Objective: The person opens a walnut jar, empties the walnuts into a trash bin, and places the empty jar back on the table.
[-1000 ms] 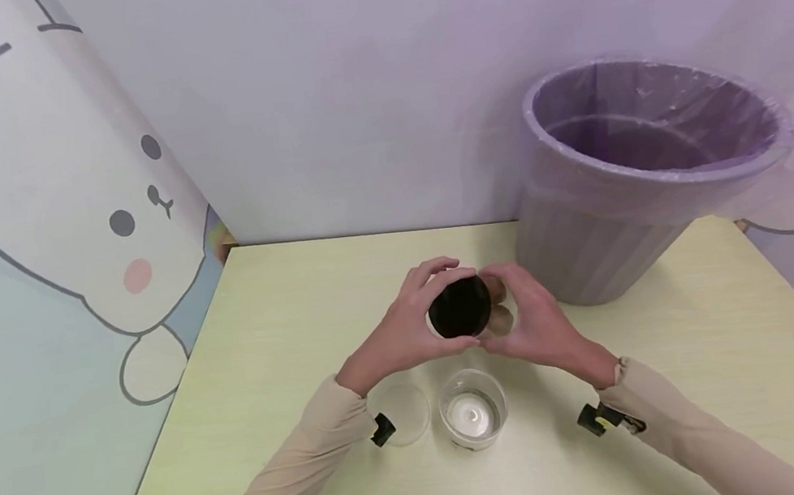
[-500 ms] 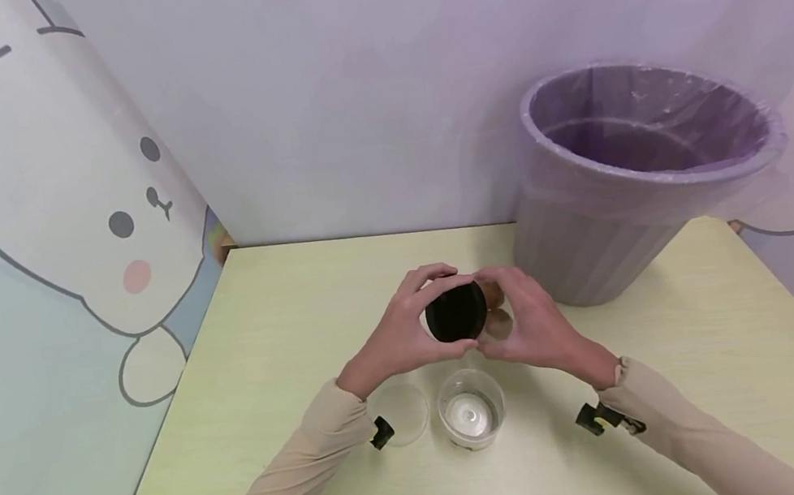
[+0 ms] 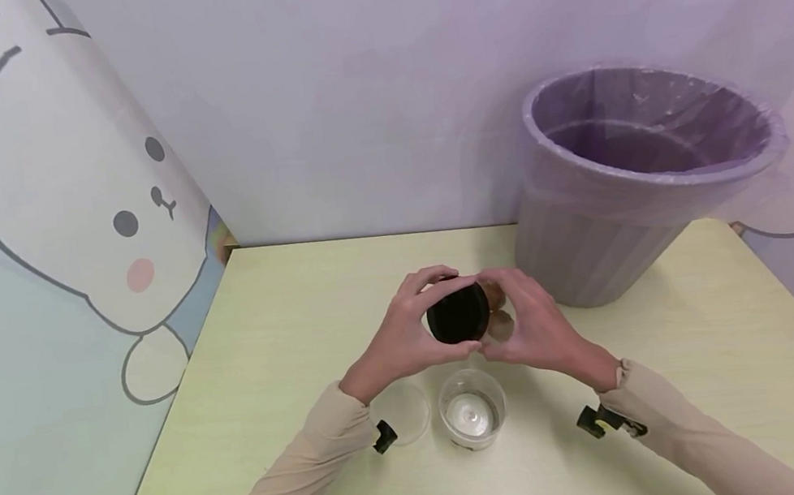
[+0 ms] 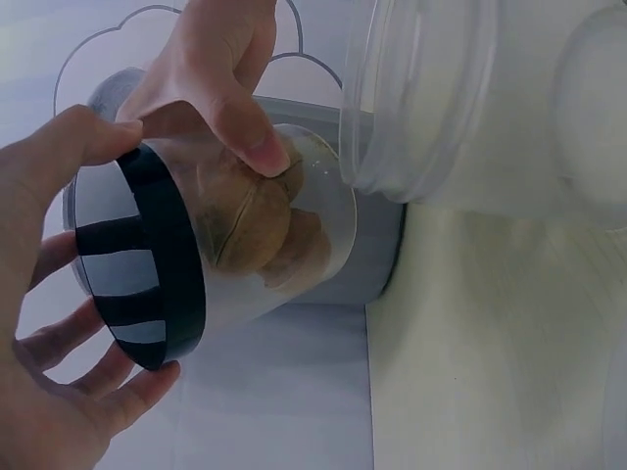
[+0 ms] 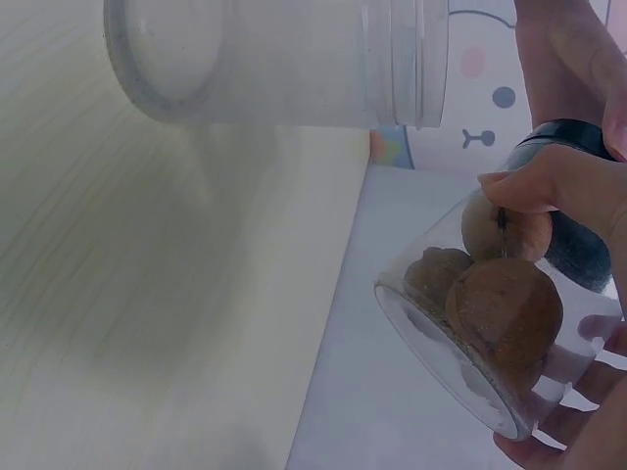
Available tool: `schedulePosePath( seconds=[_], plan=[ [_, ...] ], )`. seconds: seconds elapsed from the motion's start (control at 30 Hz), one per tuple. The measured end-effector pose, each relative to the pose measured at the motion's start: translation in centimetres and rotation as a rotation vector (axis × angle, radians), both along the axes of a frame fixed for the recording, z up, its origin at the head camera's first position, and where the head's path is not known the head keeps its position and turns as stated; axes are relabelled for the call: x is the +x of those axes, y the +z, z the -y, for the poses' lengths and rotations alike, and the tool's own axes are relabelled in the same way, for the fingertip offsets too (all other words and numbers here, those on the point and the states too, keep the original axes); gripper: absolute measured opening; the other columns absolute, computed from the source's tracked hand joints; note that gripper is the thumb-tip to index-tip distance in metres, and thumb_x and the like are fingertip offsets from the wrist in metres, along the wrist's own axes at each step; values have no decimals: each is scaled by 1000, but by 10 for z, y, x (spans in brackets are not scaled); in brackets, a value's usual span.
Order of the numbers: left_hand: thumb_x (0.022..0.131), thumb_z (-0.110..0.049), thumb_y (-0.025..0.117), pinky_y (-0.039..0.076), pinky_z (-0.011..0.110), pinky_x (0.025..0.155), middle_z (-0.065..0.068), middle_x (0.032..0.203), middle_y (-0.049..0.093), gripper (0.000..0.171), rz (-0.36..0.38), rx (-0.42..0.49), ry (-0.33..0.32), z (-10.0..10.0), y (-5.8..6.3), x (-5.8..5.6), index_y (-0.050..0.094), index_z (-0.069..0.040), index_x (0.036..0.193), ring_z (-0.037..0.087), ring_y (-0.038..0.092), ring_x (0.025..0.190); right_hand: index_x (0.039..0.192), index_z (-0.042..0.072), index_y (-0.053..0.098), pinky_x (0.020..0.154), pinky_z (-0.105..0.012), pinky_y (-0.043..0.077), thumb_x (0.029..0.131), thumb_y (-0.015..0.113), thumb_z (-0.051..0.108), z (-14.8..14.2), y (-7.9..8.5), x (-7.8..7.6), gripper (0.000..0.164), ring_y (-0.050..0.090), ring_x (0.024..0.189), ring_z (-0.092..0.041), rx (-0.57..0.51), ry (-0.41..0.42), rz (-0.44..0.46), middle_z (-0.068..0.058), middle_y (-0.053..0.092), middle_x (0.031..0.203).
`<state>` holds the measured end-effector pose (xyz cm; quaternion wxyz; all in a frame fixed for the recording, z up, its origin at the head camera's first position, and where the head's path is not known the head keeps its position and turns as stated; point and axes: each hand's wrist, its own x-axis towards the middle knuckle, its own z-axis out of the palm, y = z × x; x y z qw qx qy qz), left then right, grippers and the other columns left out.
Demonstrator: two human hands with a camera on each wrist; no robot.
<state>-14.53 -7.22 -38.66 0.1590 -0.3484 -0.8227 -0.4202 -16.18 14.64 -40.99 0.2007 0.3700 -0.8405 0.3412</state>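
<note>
Held up over the table in the head view is a clear jar [image 4: 235, 305] with a black lid [image 3: 458, 311], tipped on its side with the lid to the left. My left hand [image 3: 406, 330] grips the lid by its edge, thumb and fingers spread round it. Around the jar's clear body curl the thumb and fingers of my right hand [image 3: 536, 317]. Several brown, round, nut-like things [image 5: 505, 313] with split lines lie inside the jar. Below the hands, an open clear container [image 3: 474, 439] stands upright, and a flat clear disc-shaped lid [image 3: 401, 415] lies to its left.
A large purple-grey bin [image 3: 588, 250] with a plastic liner stands at the back right of the pale wooden table [image 3: 287, 317]. Behind the table rises a plain wall [image 3: 324, 125]. Cartoon-printed panels [image 3: 67, 195] flank both sides.
The hands and the jar have sunk very slightly in the head view. Both grips look the same, and the open container and disc have stayed in place.
</note>
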Motion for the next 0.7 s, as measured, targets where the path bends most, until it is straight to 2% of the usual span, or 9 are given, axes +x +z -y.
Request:
schedulePosePath(
  seconds=[0.13,0.37,0.47,0.57,0.7],
  plan=[
    [67,-33,85,47,36,87,1,125,50,68,38,54,38,-1,-1,-1,58,-20,128,15,48,113,125,5,51,79,-43,36,54,85,23,2,2,0,80,48,91,-19,-22,-7,-42,-1,56,98],
    [71,-40,81,51,36,72,-1,120,51,66,164,83,119,-4,1,1,54,-24,130,19,52,107,123,4,51,79,-46,35,50,86,20,5,0,1,82,49,98,-24,-34,-51,-93,-5,58,107],
    [72,-48,78,51,37,77,-1,121,50,68,232,70,155,-5,3,4,52,-26,131,18,51,109,123,4,51,80,-47,35,49,87,21,5,-1,1,84,49,99,-24,-38,-58,-95,-6,58,107],
    [73,-52,76,47,41,85,-2,124,49,70,269,44,169,-5,5,7,49,-28,133,18,50,112,123,5,51,80,-46,35,50,87,22,4,-1,1,84,49,98,-23,-39,-54,-84,-5,58,106],
    [74,-49,76,42,41,95,-4,131,42,74,245,-11,121,0,9,8,44,-31,137,13,41,122,123,5,51,79,-45,35,49,87,21,1,0,0,83,48,95,-22,-41,-42,-66,-4,58,103]
  ],
)
